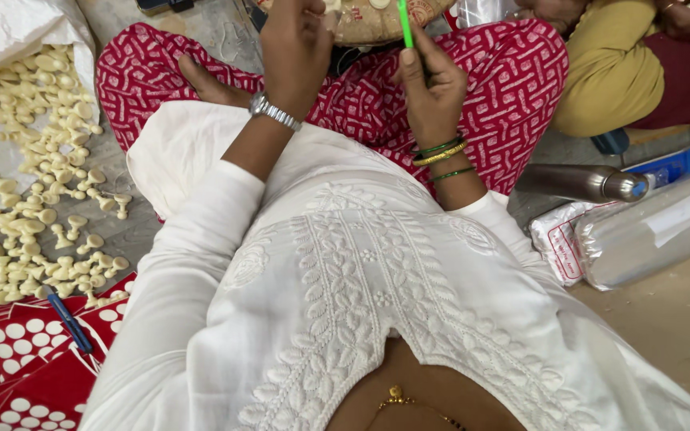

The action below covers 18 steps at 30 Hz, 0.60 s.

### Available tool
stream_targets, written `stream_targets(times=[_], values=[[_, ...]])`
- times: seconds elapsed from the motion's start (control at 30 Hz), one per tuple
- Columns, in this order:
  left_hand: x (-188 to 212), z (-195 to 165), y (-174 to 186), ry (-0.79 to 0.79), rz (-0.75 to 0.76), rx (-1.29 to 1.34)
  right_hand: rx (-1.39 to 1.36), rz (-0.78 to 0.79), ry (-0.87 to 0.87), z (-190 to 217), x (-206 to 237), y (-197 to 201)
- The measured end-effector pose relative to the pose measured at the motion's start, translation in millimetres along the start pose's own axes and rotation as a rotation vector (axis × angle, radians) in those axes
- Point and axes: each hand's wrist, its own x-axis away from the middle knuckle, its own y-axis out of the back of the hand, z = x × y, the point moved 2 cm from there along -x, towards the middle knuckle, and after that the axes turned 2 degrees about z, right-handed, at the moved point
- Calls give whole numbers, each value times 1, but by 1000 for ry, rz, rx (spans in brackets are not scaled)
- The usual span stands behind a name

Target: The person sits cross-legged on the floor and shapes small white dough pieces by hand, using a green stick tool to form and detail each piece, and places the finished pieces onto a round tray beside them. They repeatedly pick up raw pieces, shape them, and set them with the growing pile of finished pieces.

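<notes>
A thin bright-green stick (404, 22) stands nearly upright at the far centre, its lower end pinched in the right hand (434, 84). Just left of it, a round tan disc (369, 24) with red markings lies flat, the left hand (295, 49) on its near-left edge.

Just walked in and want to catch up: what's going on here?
A person sits cross-legged on the floor. Their right hand holds a thin green stick upright, while the left hand reaches to a round tan disc on their lap. A heap of small cream-coloured pieces lies at their left, and a metal bottle at their right.
</notes>
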Motion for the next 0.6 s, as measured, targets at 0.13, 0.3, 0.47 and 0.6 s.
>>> stream_targets(times=[0.13,0.3,0.47,0.6], values=[[20,-14,41,101,1,-58,3,-116,-77,-10,4,9],[57,-17,120,104,-101,-401,-168,-183,-85,-3,-5,18],[92,8,173,351,-141,-600,-167,-184,-98,11,-24,26],[106,29,172,473,-111,-736,-124,-164,-169,6,-44,32]])
